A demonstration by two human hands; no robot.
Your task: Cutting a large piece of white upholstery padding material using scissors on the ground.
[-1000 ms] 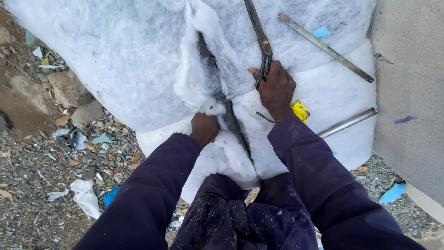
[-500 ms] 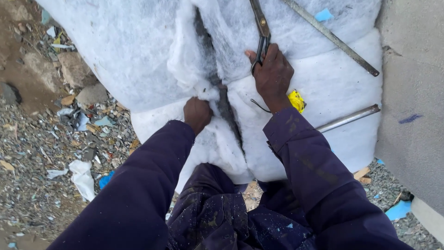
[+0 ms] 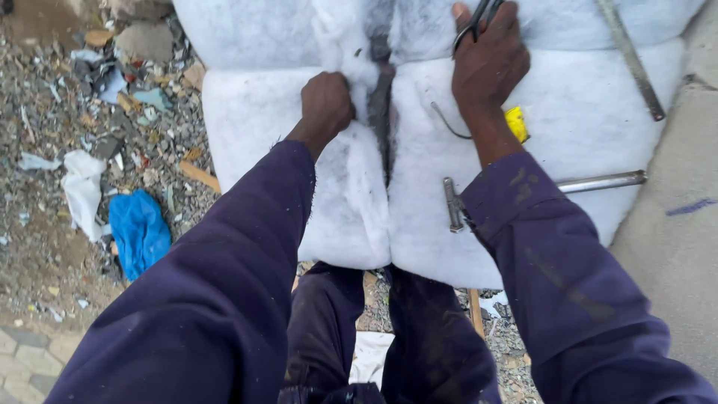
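Observation:
A thick white sheet of fluffy padding lies on the ground, split by a long cut down its middle. My left hand is closed on the padding's edge just left of the cut. My right hand grips a pair of dark scissors to the right of the cut, their blades running off the top edge. A small yellow object lies on the padding beside my right wrist. Both arms wear dark blue sleeves.
Two metal bars rest on the padding: one slanting at the upper right, one near my right forearm. Rubble, paper scraps and a blue rag cover the ground at left. A grey slab borders the right side.
My view has dropped closer to the padding. Both hands have moved farther up along the cut, and the slit behind them is longer.

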